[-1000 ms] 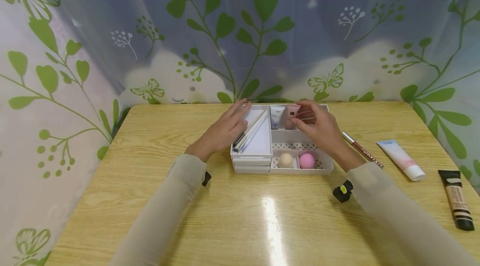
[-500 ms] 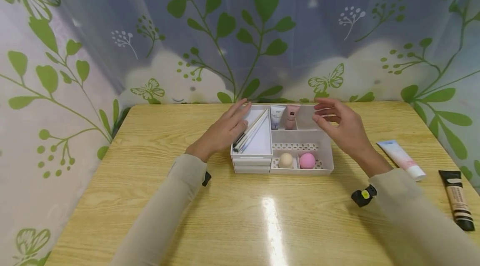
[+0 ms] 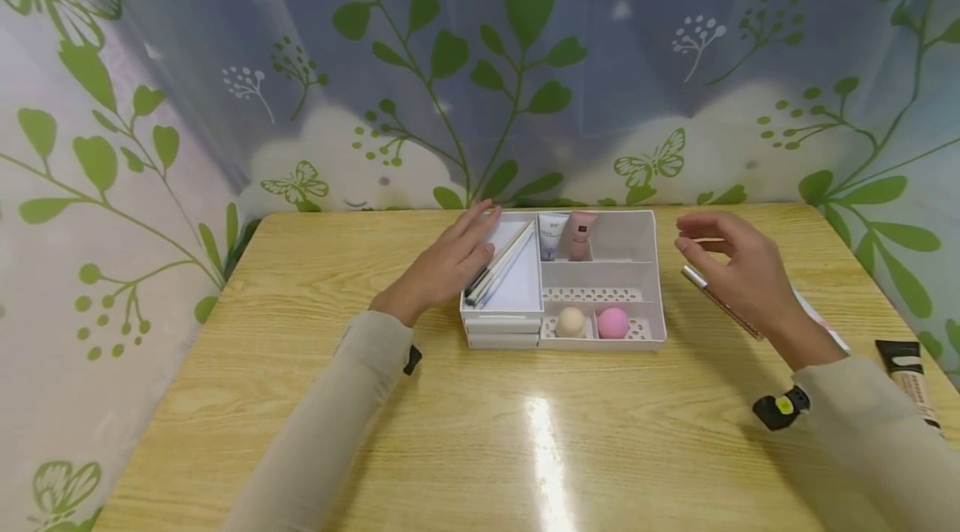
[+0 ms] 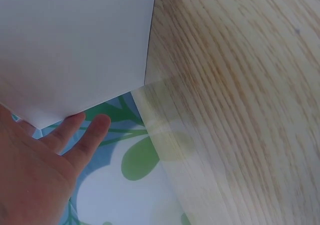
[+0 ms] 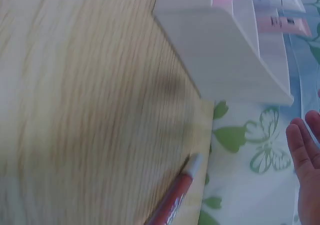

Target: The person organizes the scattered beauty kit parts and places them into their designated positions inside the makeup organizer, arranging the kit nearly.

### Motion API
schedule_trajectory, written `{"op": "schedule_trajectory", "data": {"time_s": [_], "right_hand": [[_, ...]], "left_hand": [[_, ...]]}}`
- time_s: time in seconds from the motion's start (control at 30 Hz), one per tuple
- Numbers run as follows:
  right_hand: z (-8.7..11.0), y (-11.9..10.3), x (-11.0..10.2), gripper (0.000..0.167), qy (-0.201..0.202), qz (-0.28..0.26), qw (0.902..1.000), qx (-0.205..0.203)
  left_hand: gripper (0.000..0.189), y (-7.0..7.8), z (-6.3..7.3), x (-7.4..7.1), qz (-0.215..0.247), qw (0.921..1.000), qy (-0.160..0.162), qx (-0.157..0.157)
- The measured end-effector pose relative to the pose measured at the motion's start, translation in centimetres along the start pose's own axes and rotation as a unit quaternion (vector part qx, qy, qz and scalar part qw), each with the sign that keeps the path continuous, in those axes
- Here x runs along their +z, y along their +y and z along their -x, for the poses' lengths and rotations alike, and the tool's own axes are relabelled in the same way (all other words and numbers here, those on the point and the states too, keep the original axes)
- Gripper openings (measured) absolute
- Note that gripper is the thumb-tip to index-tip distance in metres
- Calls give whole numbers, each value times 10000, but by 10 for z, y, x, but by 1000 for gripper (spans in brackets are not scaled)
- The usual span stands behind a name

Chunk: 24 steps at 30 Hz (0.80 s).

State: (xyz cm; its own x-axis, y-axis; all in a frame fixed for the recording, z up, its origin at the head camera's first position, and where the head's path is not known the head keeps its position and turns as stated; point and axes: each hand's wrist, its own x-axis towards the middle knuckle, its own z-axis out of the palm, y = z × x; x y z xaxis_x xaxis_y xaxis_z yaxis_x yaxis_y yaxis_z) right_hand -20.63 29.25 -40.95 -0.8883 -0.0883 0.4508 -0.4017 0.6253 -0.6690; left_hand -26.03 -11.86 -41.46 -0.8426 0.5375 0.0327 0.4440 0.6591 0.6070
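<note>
A white organizer (image 3: 615,275) stands at the back middle of the table. My left hand (image 3: 442,265) rests on its left rim, fingers extended; in the left wrist view, fingers (image 4: 92,137) reach along the white side wall (image 4: 75,45). Several makeup brushes (image 3: 504,263) lie in the left top tray. A white tube (image 3: 551,236) and a pink tube (image 3: 581,234) stand in the back compartment. A cream ball-shaped sponge (image 3: 570,322) and a pink one (image 3: 613,323) sit in front cells. My right hand (image 3: 742,278) hovers right of the organizer, loosely bent, holding nothing, above a brown pencil-like stick (image 3: 696,276).
Beyond the right hand lies a white-pink tube (image 3: 821,323), mostly covered by that hand. A black-and-beige tube (image 3: 909,378) lies at the far right, partly behind the sleeve. A patterned curtain (image 3: 450,123) hangs along the table's back edge.
My right hand has let go of the pink tube, which stays in the back compartment, and has moved right, away from the organizer. The left hand has stayed in place.
</note>
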Motion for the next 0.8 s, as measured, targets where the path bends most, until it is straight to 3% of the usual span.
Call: {"op": "schedule_trajectory", "data": {"time_s": [0.53, 0.8], "right_hand": [[13, 30, -33, 34, 87, 416, 9976, 543], [21, 50, -37, 38, -255, 537, 9962, 630]], "left_hand": [[63, -1, 0, 1, 41, 10000, 13, 29], [65, 0, -1, 2, -10, 10000, 49, 18]]}}
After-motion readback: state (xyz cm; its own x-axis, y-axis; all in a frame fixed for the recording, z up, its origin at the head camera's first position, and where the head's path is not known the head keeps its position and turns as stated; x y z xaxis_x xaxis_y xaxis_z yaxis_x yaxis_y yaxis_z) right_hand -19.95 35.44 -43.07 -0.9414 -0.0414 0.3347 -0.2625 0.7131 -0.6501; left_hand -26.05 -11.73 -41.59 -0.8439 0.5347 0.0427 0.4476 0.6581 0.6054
